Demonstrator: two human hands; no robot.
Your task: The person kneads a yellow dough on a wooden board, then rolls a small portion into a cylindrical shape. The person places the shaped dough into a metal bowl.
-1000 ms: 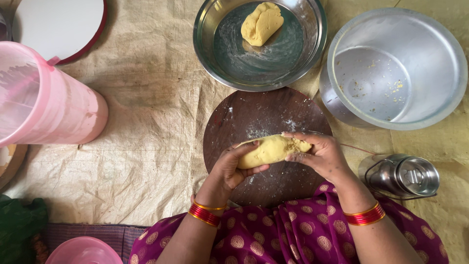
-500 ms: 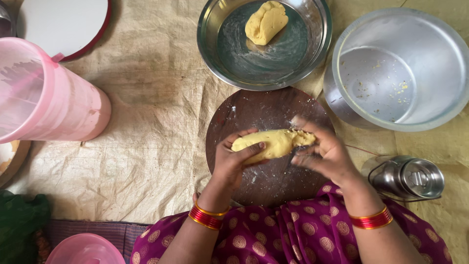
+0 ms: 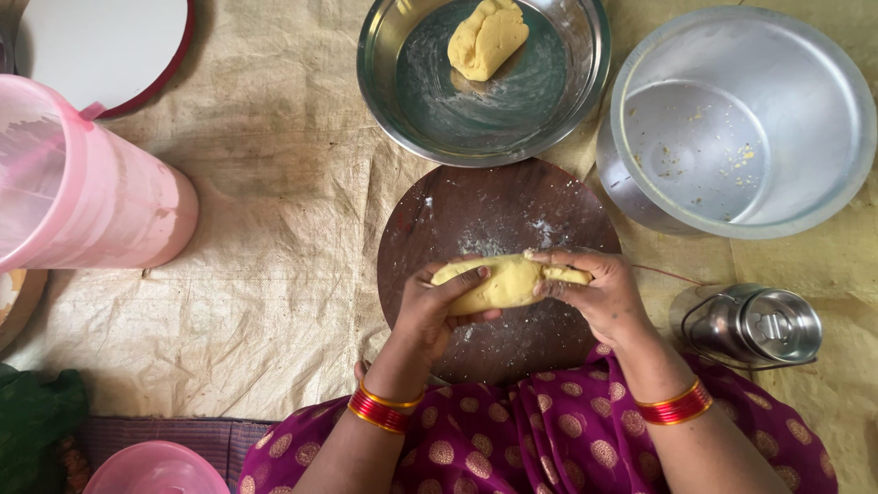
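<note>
Longer now, soft yellow dough (image 3: pixel 505 284)

Dough roll (image 3: pixel 501 282) pale yellow, same as the dough lump (image 3: pixel 487 38) in the steel bowl (image 3: pixel 567 101) (silver-grey w/ white flour smears); round board (image 3: pixel 498 229) dark brown, dusted white; big pot (image 3: pixel 823 183) dull silver w/ yellow crumbs inside; small tin (image 3: pixel 764 325) shiny silver; jug (image 3: pixel 82 197) see-through pink; lid (image 3: pixel 101 46) white w/ dark red rim; mat (image 3: pixel 265 274) tan, creased; dress (image 3: pixel 540 439) magenta w/ gold round dots; bangles (image 3: pixel 675 405) red & gold; cloth (image 3: pixel 37 421) dark green.
</note>
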